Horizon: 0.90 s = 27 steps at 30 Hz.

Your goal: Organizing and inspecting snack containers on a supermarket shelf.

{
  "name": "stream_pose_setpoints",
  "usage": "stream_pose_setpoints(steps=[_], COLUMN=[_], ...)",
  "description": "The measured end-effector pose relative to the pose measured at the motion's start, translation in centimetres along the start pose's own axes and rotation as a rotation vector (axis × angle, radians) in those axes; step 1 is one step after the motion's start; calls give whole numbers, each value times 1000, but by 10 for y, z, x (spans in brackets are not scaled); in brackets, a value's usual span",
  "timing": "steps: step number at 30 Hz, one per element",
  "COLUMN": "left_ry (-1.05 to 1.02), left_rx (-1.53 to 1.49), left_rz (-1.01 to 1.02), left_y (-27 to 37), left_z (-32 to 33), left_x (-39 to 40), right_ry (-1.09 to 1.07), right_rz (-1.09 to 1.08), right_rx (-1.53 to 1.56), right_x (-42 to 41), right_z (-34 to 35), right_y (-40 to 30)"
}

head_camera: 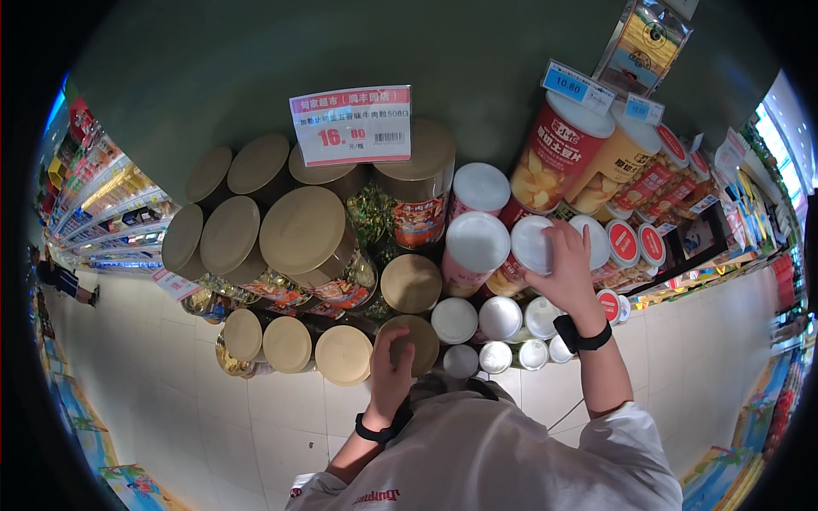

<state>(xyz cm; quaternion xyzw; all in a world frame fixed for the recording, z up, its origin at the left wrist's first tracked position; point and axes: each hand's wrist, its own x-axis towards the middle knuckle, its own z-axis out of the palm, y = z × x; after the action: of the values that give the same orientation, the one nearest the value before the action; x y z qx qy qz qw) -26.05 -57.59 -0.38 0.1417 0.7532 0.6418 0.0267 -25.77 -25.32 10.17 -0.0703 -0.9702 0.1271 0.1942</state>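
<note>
My right hand has its thumb and fingers around the rim of a white-lidded canister of potato slices. The canister stands in a tight row with a pink canister on its left and another white-lidded canister on its right. Lower down, my left hand holds nothing, its thumb and fingers apart. It is over the edge of a tan-lidded jar; whether it touches the lid is unclear. Each wrist wears a black band.
Larger tan-lidded jars of wrapped snacks are stacked at left behind a price sign. A red canister stands upper right, near red-lidded nut jars. Stocked shelves line the far left above a tiled floor. A person is at far left.
</note>
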Motion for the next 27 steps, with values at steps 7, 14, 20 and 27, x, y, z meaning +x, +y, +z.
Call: stream_pose_setpoints(steps=[7,14,20,27], left_ry=[-39,-76,-119,-163], left_rx=[186,168,74,111], left_rz=[168,155,92,98], left_y=[-8,-10,-8,-10], left_z=[2,3,-5,-6], left_x=[7,12,11,15], right_ry=[98,159,165,222], right_rz=[-3,-112,-84,-83], right_rx=[-115,144,72,181], right_x=[-6,11,21,19], right_z=[5,11,33,17], right_y=[-8,-69,-79,-78])
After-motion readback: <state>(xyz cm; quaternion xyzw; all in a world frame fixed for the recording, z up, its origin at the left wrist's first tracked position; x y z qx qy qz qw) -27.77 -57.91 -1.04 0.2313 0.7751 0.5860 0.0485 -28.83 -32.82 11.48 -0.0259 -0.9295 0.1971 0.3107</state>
